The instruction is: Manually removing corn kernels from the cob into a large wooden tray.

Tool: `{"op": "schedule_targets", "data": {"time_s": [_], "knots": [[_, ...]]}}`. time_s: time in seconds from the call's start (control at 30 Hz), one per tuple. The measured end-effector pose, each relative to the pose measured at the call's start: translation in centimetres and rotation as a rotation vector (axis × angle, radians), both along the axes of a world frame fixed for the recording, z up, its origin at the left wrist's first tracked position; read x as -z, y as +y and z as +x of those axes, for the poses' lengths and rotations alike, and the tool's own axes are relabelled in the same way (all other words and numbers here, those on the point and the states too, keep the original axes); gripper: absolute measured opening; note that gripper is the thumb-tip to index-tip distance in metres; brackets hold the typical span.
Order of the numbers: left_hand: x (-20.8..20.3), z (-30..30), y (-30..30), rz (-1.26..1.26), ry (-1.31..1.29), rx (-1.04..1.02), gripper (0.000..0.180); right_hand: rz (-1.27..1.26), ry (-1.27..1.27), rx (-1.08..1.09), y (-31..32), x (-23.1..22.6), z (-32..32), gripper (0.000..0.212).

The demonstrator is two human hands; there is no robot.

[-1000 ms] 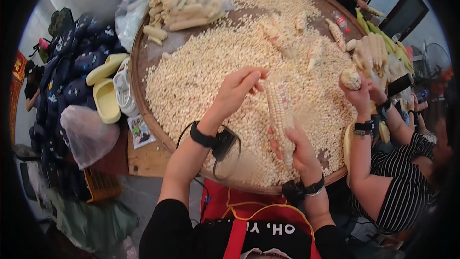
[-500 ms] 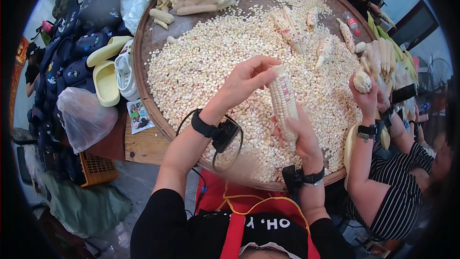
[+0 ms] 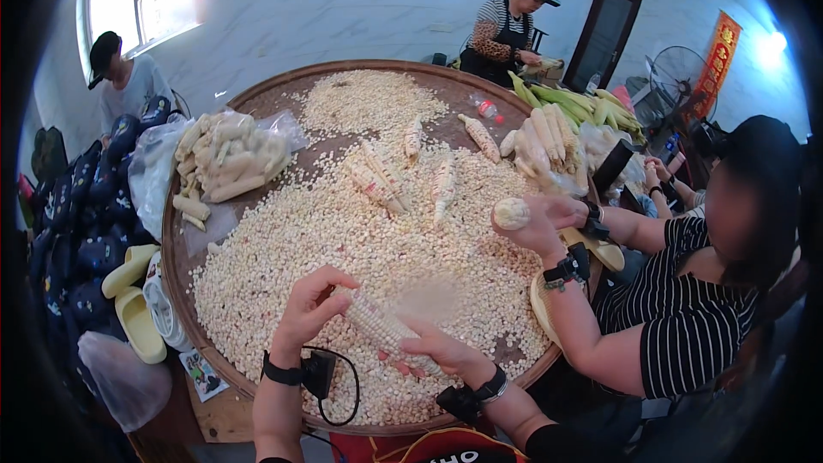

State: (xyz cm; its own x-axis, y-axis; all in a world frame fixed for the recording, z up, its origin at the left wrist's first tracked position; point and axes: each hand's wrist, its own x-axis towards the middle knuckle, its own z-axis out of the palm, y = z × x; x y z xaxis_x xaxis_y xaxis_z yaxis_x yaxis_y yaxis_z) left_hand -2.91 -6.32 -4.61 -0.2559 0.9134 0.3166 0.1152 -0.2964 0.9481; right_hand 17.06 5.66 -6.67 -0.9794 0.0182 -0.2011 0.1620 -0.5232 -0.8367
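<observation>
An ear of corn with pale kernels lies slantwise between my two hands, above a wide spread of loose kernels. The fingers of my left hand close on its upper left end. My right hand wraps round its lower right part, the thumb along the top and fingertips showing beneath. Farther off on the kernels rest several ears with patchy rows, among them one upright ear and a group left of it.
A round brown tray carries the kernels. Bagged bare cobs sit at its far left, more cobs and green husks at far right. At right, a person in stripes holds an ear. Yellow clogs stand left.
The view has tilted up, showing more of the room. The corn ear, upright before, now leans with its top to the left. Both my hands still grip it.
</observation>
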Motion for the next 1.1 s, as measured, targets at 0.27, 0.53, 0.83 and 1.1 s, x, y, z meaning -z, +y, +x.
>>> {"op": "schedule_targets", "data": {"time_s": [0.27, 0.53, 0.83, 1.1], "knots": [[-0.6, 0.0, 1.1, -0.087, 0.155, -0.198, 0.013, 0.035, -0.026, 0.041, 0.0, 0.2, -0.6, 0.055], [-0.5, 0.7, 1.0, -0.187, 0.084, -0.312, 0.014, -0.046, -0.063, 0.030, -0.5, 1.3, -1.1, 0.056], [0.8, 0.8, 1.5, 0.002, -0.095, -0.045, 0.016, -0.363, 0.140, 0.083, -0.2, 1.8, 0.1, 0.056], [2.3, -0.1, 1.2, 0.056, -0.164, -0.064, 0.017, -0.239, 0.044, 0.067, 0.3, 1.9, -0.7, 0.058]]}}
